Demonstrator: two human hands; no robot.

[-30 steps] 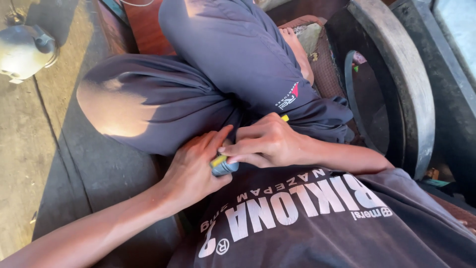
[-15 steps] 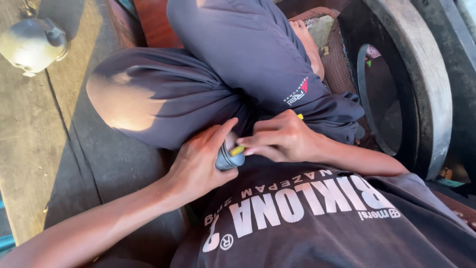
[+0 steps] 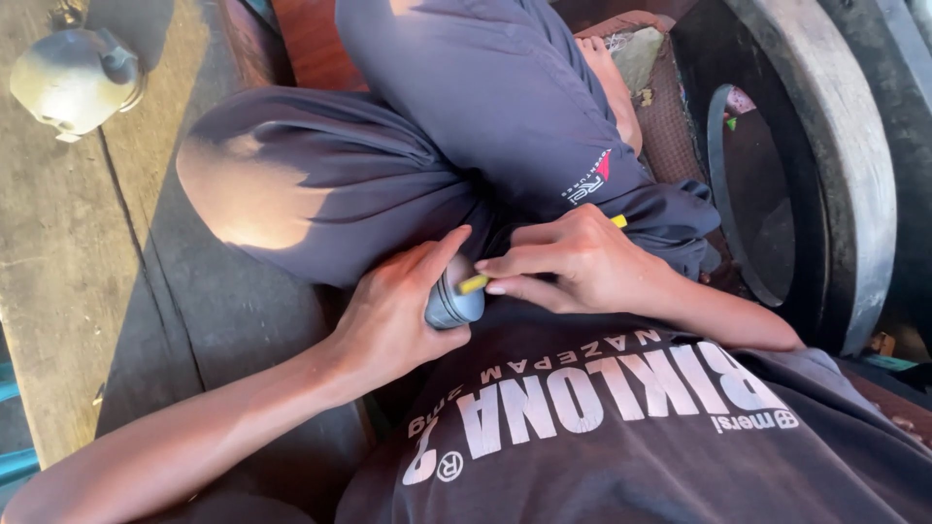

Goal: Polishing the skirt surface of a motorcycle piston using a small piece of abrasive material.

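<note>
Centrally, a grey metal cylinder point(image 3: 453, 301) is gripped by the left hand point(image 3: 393, 315) | a yellow tool point(image 3: 475, 282) is pinched by the right hand point(image 3: 573, 264) against it | lap, mid-frame.

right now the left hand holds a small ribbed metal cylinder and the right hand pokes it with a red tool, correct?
Not quite. In the head view the tool is yellow, not red. The left hand does hold the ribbed metal cylinder, and the right hand holds the tool against it.
</note>
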